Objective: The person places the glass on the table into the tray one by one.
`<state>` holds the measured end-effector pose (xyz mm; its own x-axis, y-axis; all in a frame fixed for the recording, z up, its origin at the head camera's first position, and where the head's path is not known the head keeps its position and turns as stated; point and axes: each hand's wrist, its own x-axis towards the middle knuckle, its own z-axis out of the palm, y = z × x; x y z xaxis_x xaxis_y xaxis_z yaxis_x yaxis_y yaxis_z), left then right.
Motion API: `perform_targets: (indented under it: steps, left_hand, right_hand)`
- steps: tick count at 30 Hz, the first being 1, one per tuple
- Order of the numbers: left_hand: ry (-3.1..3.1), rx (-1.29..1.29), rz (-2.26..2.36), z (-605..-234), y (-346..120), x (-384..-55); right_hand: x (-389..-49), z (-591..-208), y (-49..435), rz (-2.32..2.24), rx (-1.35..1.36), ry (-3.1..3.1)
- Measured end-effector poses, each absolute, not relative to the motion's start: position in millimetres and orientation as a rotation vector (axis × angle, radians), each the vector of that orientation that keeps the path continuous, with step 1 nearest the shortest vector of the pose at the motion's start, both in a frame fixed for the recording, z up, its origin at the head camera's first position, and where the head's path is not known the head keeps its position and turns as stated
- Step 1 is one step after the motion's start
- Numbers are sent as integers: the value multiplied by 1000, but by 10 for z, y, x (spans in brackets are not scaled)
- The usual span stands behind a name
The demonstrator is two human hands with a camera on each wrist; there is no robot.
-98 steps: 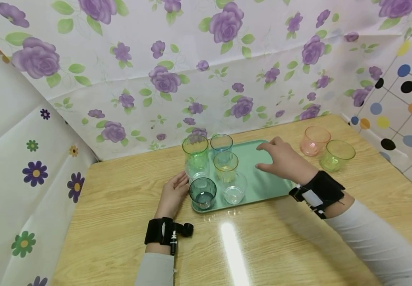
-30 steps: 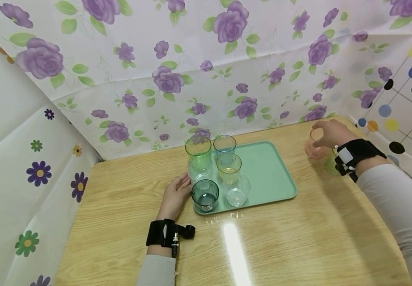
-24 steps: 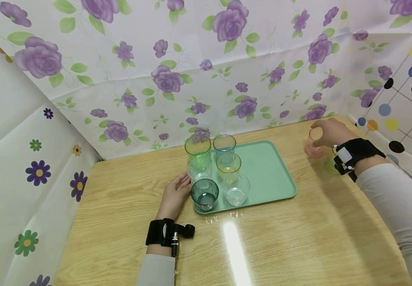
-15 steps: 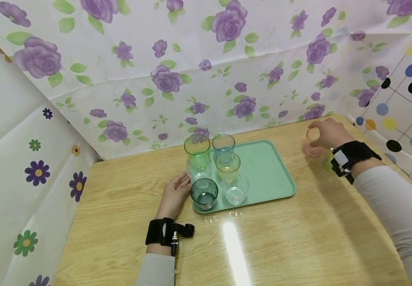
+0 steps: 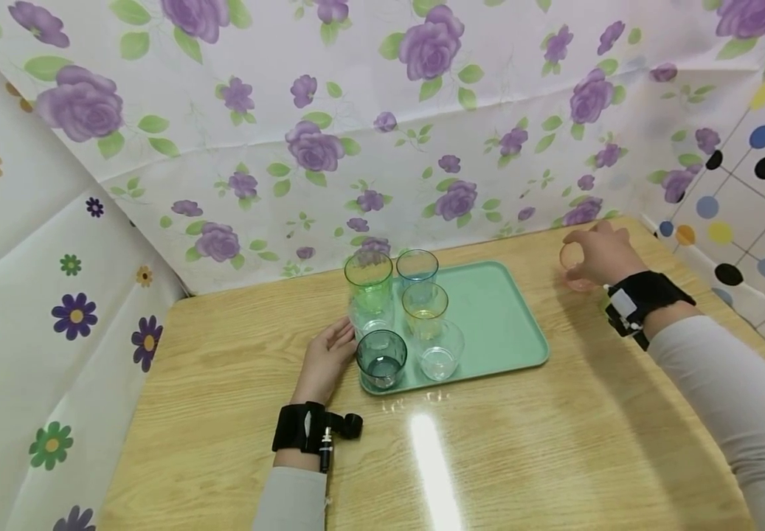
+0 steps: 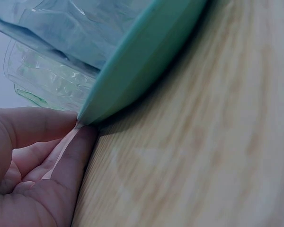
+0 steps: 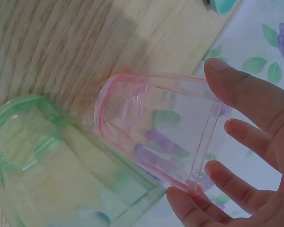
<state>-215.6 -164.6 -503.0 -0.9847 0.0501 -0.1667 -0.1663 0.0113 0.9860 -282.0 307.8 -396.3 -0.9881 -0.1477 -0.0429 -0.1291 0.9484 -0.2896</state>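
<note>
My right hand (image 5: pixel 604 254) grips a clear pink cup (image 7: pixel 151 123) near its rim, thumb on one side and fingertips on the other. Beside it in the right wrist view stands a yellow-green cup (image 7: pixel 61 170), mostly hidden by the wrist in the head view. At the left end of the green tray (image 5: pixel 495 317), my left hand (image 5: pixel 321 361) pinches the tray's edge between thumb and finger, as the left wrist view shows. On that end stand a green cup (image 5: pixel 369 284), a blue cup (image 5: pixel 417 267), a yellow cup (image 5: pixel 425 313), a dark grey cup (image 5: pixel 382 361) and clear cups (image 5: pixel 440 358).
The tray lies on a wooden table (image 5: pixel 236 413). A flowered sheet (image 5: pixel 256 133) hangs along the back, and a dotted sheet (image 5: pixel 747 206) borders the right side. Each wrist carries a black strap (image 5: pixel 299 428) with a small camera.
The right hand has gone from over the tray to the pink cup on the right and taken hold of it. Lately hand and cup have shifted slightly left. The left hand stays put.
</note>
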Motion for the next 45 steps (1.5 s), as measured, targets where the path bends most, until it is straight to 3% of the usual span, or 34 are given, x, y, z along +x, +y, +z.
perform_targets:
  steps: [45]
  left_hand:
    - [2128,-125,2080,-5016,-1658,-2163]
  right_hand:
    - [-2836,-3941,2444,-739,-437,3114]
